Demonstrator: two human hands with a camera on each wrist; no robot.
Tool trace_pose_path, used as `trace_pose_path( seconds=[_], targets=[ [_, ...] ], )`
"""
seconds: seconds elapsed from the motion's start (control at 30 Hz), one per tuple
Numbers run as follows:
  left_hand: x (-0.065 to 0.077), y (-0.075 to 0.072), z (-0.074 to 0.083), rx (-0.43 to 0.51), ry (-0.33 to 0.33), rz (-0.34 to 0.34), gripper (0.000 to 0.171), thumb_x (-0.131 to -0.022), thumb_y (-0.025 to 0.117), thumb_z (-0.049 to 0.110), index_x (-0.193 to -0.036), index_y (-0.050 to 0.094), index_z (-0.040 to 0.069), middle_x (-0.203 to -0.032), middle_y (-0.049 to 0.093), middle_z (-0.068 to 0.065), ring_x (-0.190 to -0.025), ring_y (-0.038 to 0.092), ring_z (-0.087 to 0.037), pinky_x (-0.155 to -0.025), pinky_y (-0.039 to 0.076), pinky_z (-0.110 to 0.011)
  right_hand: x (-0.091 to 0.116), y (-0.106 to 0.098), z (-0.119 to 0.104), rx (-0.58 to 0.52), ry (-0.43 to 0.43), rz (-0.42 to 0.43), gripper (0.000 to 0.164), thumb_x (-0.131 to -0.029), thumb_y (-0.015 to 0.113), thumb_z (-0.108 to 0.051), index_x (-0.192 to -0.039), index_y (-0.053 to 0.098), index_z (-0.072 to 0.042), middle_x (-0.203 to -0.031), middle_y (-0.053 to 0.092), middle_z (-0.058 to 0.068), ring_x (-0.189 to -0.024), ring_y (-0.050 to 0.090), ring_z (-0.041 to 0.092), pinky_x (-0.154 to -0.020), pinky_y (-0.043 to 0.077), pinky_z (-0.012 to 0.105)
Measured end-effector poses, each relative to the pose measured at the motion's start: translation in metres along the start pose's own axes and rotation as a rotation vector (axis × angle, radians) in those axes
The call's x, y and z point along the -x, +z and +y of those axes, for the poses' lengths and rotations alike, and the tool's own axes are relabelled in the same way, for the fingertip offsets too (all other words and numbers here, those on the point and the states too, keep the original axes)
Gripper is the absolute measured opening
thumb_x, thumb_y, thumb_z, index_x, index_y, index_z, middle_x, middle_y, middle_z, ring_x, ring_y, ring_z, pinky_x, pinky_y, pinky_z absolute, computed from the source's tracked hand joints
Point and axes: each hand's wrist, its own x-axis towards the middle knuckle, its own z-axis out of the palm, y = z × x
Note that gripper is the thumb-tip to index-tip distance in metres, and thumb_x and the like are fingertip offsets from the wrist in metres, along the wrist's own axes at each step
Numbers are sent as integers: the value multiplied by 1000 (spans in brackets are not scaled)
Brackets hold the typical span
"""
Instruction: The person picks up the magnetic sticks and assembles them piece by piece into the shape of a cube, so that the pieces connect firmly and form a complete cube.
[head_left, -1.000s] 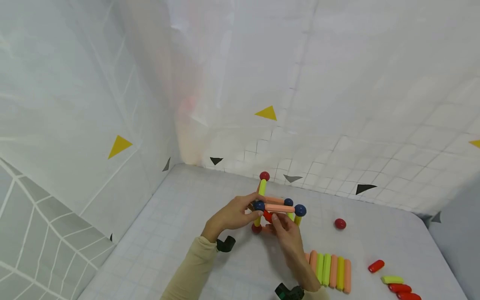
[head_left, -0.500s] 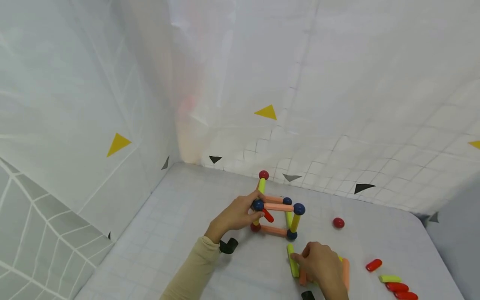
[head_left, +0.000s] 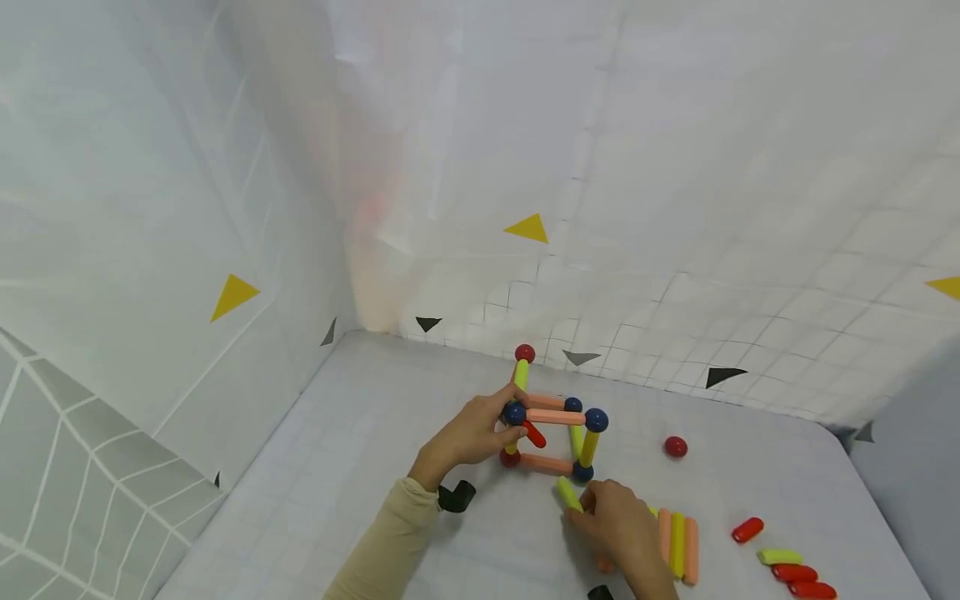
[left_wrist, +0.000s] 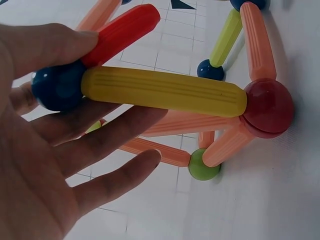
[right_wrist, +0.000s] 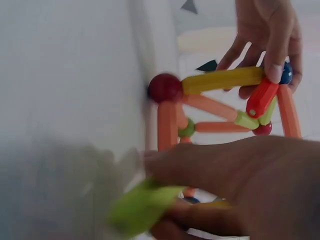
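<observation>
A frame of coloured rods and balls (head_left: 555,417) stands on the table. At its upper left corner my left hand (head_left: 476,429) grips a blue ball (left_wrist: 57,86), the thumb lying against a short red rod (left_wrist: 125,35) that sticks out from it. A yellow rod (left_wrist: 165,92) joins that ball to a dark red ball (left_wrist: 270,107) at the base. Just in front of the frame, my right hand (head_left: 618,525) pinches a light green rod (head_left: 568,494) between thumb and fingers; the rod is blurred in the right wrist view.
Beside my right hand lies a row of orange and yellow rods (head_left: 677,546). A loose red ball (head_left: 676,447) rests right of the frame. Farther right are a short red rod (head_left: 747,530), a short green rod (head_left: 780,557) and more red ones. White sheeting walls (head_left: 675,208) rise behind.
My right hand has left the red rod at the frame, reached the row of rods and picked up a light green rod, now lifted towards the frame. The left hand keeps its grip.
</observation>
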Motion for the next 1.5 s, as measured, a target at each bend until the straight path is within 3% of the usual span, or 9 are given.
trace_pose_path(
  seconds=[0.13,0.3,0.37,0.43,0.6,0.9,1.1,1.27,1.5],
  targets=[
    [0,0,-2,-30,20,8,37,-101,73,14,-133,56,21,-105,76,5,-77,61,-17,-69,52,-26,-6,2,-6,-88,-126,149,34,-92,83,-31,-109,72,-5,-90,72,4,-70,57,18,-62,50,31],
    [0,-1,-2,-85,26,14,36,-101,73,15,-133,56,16,-117,76,-3,-96,65,-13,-94,60,-46,-11,10,-16,-114,-289,364,36,-95,81,-24,-125,69,-10,-100,79,7,-76,66,17,-68,57,35],
    [-1,-1,-2,-84,31,13,36,-101,73,15,-132,55,15,-120,75,-4,-99,66,-12,-97,59,-45,-13,15,-18,-117,-340,434,37,-94,82,-20,-127,67,-13,-101,80,8,-75,66,16,-65,56,32],
    [-1,-1,-1,-61,38,13,37,-101,73,13,-132,56,17,-118,75,-3,-93,66,-13,-89,60,-37,-15,18,-19,-117,-369,475,36,-94,82,-17,-126,67,-14,-100,80,8,-72,65,16,-63,54,31],
    [-1,0,-1,-24,56,16,35,-100,73,12,-131,56,19,-123,74,4,-73,56,-15,-66,46,-22,-18,23,-20,-110,-347,459,30,-94,81,-13,-123,70,-11,-107,79,9,-83,72,21,-73,62,40],
    [1,-2,-1,-74,41,12,36,-100,73,11,-132,55,12,-120,75,-4,-101,66,-11,-97,59,-40,-17,24,-23,-143,-315,442,31,-97,77,-9,-126,67,-10,-117,79,12,-104,77,32,-90,62,50],
    [1,-1,-1,-52,47,14,34,-100,73,12,-129,56,16,-125,74,1,-76,58,-12,-70,53,-25,-19,28,-24,-156,-344,526,32,-94,81,-9,-125,71,-7,-115,80,14,-89,78,27,-78,64,40],
    [-1,0,0,-52,53,15,36,-100,72,11,-131,55,17,-120,74,0,-70,55,-8,-67,50,-22,-24,30,-26,-191,-352,591,33,-92,82,-8,-124,73,-8,-112,80,15,-62,62,12,-54,48,23],
    [-2,3,2,-36,38,-5,36,-101,70,10,-131,54,22,-115,72,5,-55,45,-9,-56,41,-20,-22,27,-23,-185,-363,663,34,-87,87,-11,-119,77,-7,-97,82,13,-56,57,8,-51,45,19]
  ],
)
